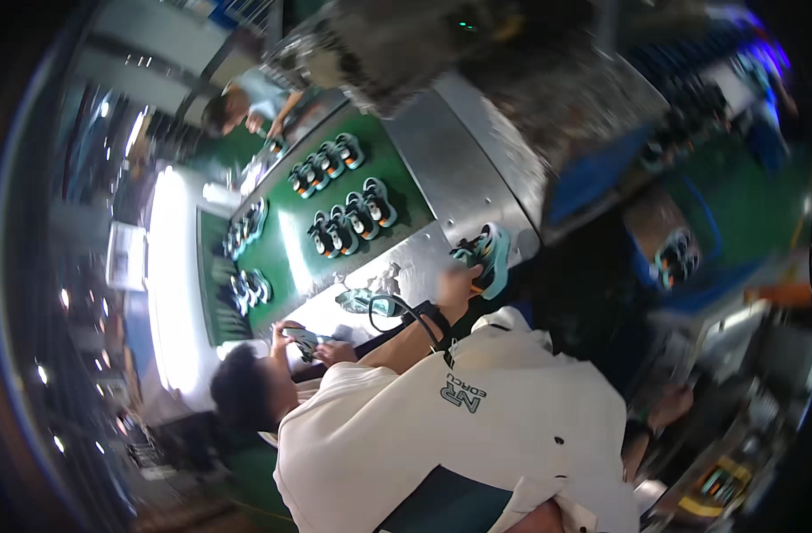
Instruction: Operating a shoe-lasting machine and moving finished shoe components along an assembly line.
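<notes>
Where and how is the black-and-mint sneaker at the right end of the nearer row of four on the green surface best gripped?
Probably across the upper of the black-and-mint sneaker, coming from the picture's right: a neighbouring sneaker crowds its left flank, while no shoe stands against the right one. The left hand also lies on that lower-right side.

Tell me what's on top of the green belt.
Two rows of four shoes sit on the green belt, with more shoes farther left. The surface underneath them is covered from view.
</notes>
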Action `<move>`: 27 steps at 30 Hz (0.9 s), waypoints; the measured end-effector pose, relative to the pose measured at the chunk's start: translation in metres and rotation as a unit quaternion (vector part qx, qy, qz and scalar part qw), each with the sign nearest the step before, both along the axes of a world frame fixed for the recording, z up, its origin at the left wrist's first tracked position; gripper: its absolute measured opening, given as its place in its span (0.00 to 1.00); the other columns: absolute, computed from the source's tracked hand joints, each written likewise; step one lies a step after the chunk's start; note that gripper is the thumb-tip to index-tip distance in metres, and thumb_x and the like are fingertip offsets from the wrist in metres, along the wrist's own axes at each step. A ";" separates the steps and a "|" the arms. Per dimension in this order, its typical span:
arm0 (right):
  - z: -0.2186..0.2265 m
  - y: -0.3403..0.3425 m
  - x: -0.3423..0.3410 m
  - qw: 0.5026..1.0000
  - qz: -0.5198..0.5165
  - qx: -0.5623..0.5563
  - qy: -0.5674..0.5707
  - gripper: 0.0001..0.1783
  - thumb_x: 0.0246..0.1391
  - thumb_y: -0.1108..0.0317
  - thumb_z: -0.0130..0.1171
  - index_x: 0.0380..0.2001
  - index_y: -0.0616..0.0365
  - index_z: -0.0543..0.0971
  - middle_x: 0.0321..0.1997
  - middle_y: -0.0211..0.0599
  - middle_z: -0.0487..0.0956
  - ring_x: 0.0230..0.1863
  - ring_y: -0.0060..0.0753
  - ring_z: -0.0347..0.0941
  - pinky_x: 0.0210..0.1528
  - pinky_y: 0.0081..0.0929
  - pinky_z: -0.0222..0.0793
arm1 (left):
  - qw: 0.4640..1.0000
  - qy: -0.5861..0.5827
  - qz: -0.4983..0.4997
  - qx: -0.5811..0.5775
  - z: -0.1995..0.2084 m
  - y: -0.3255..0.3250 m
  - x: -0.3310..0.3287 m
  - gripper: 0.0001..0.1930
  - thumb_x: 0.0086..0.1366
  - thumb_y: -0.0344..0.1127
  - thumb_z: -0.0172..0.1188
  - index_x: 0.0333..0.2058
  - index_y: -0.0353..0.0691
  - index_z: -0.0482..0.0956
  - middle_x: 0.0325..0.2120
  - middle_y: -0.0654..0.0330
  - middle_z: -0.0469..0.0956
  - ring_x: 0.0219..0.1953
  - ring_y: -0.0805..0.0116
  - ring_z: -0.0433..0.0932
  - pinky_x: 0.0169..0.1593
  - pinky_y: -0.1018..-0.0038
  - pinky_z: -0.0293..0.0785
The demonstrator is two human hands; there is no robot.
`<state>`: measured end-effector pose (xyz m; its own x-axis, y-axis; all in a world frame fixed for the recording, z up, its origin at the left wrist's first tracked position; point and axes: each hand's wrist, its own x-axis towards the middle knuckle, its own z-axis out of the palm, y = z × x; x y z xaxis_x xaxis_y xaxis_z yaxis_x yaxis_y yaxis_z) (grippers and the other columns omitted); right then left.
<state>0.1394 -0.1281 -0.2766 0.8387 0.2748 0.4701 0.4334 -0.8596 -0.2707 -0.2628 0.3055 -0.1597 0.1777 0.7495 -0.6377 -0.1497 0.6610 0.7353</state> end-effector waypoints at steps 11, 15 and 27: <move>0.470 0.515 -0.008 0.847 0.510 0.122 -0.087 0.07 0.60 0.72 0.56 0.40 0.63 0.75 0.38 0.32 0.76 0.40 0.21 0.71 0.46 0.19 0.66 | 0.950 0.151 0.262 0.079 -0.122 0.288 -0.155 0.16 0.51 0.25 0.63 0.40 0.34 0.74 0.36 0.58 0.77 0.34 0.63 0.78 0.37 0.68 0.76; 0.542 0.721 -0.045 0.813 0.577 0.018 -0.075 0.11 0.56 0.71 0.58 0.43 0.60 0.76 0.33 0.31 0.78 0.34 0.21 0.71 0.37 0.23 0.68 | 0.927 0.128 0.326 0.135 -0.152 0.392 -0.183 0.19 0.50 0.28 0.64 0.43 0.34 0.73 0.37 0.56 0.77 0.37 0.64 0.77 0.40 0.69 0.75; 0.532 0.939 0.036 0.689 0.605 -0.269 -0.293 0.39 0.40 0.86 0.62 0.59 0.57 0.68 0.66 0.41 0.66 0.67 0.44 0.62 0.66 0.34 0.60 | 0.783 0.417 0.183 0.424 -0.169 0.449 -0.152 0.35 0.59 0.35 0.62 0.59 0.24 0.58 0.58 0.33 0.62 0.61 0.38 0.62 0.64 0.57 0.59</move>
<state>0.1754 0.8110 0.2553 -0.4491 0.8735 0.1878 0.8209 0.3204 0.4727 -0.4152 0.7546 -0.3290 -0.3610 0.8698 0.3364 0.5502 -0.0927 0.8299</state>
